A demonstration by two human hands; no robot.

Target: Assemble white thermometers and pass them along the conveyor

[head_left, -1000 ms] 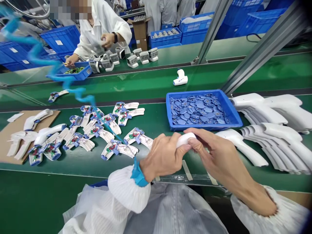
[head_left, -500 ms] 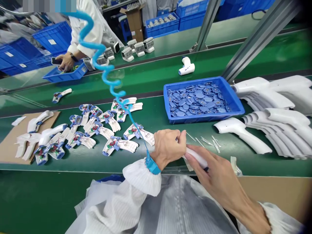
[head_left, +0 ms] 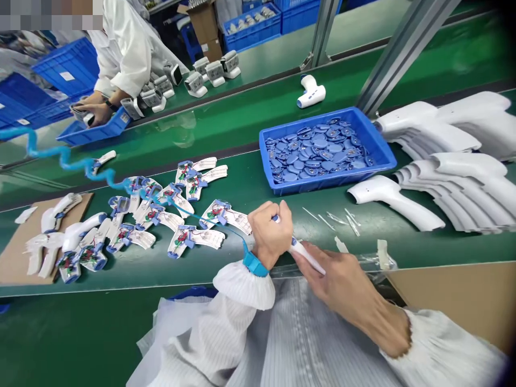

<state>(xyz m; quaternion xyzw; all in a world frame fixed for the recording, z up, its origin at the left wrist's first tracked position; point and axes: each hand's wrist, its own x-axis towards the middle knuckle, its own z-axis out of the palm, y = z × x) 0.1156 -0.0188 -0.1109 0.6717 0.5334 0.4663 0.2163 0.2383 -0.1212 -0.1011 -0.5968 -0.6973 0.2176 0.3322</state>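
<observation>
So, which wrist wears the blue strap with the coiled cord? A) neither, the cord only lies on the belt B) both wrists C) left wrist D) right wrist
C: the blue strap circles the wrist of the left hand, which closes on a slim white part.

**Tight squeeze around our hands**
We've got a strip of green belt (head_left: pixel 242 183) below the blue tray (head_left: pixel 322 185), but wired boards (head_left: pixel 217 214) crowd our left hand (head_left: pixel 270 234), white housing shells (head_left: pixel 397 204) past our right hand (head_left: pixel 342 282).
</observation>
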